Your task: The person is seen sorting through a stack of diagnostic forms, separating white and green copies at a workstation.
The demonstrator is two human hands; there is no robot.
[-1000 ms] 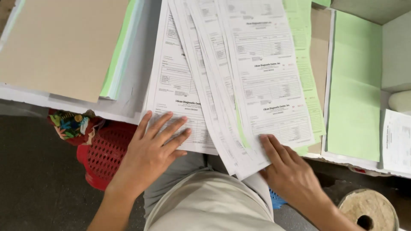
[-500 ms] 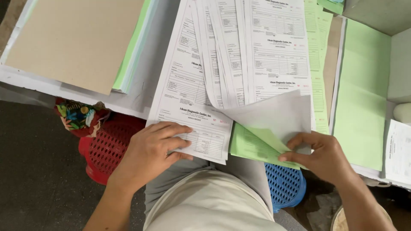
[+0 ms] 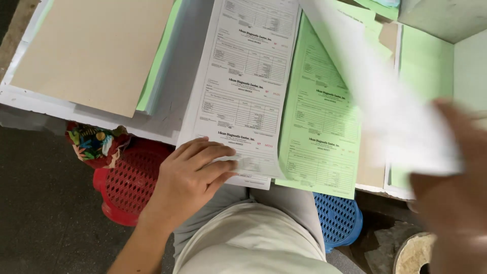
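Note:
My left hand [image 3: 190, 177] rests on the near end of a white printed form sheet [image 3: 243, 86], fingers curled at its lower edge and pinching the corner. Beside it to the right lies a green printed form sheet [image 3: 319, 127], flat on the table. My right hand [image 3: 454, 198], blurred and close to the camera at the right, holds a white sheet [image 3: 385, 101] lifted up and swept off to the right above the green one.
A tan cardboard sheet [image 3: 94, 50] lies on a stack of green and white paper at the left. More green paper [image 3: 423, 66] is at the right. Below the table edge stand a red basket [image 3: 129, 182], a blue basket [image 3: 340, 218] and a colourful cloth [image 3: 96, 142].
My right hand has lifted the white sheets and swung them up to the right, uncovering the green form. My left hand has shifted right and now pinches the remaining white sheet's near edge.

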